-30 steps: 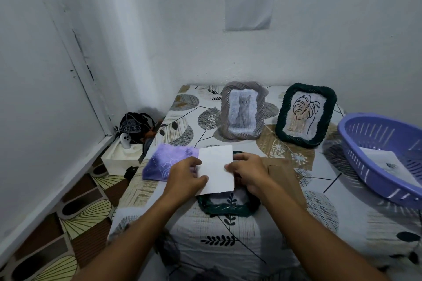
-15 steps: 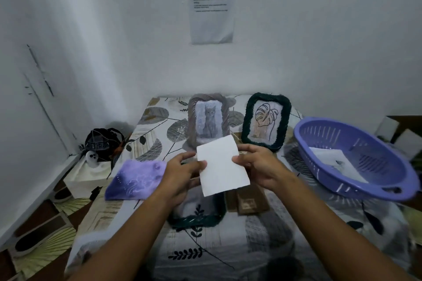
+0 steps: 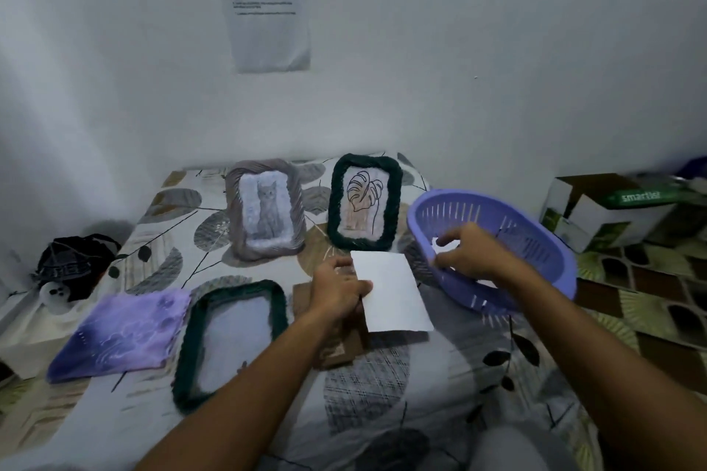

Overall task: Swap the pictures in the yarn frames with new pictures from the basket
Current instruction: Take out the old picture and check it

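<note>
Behind basket point(image 3: 551, 264), cardboard box point(image 3: 597, 210).

Landmark: purple basket point(image 3: 535, 241).
- Paper inside basket mostly hidden behind right hand point(image 3: 468, 252); print on it unreadable.
- Brown backing board point(image 3: 336, 348) left of basket largely covered by left hand point(image 3: 338, 292) and white sheet point(image 3: 394, 294).
- Wall notice point(image 3: 267, 8) above-left of basket: text too small to read.
- Cardboard box point(image 3: 597, 210) right of basket blurred.
</note>
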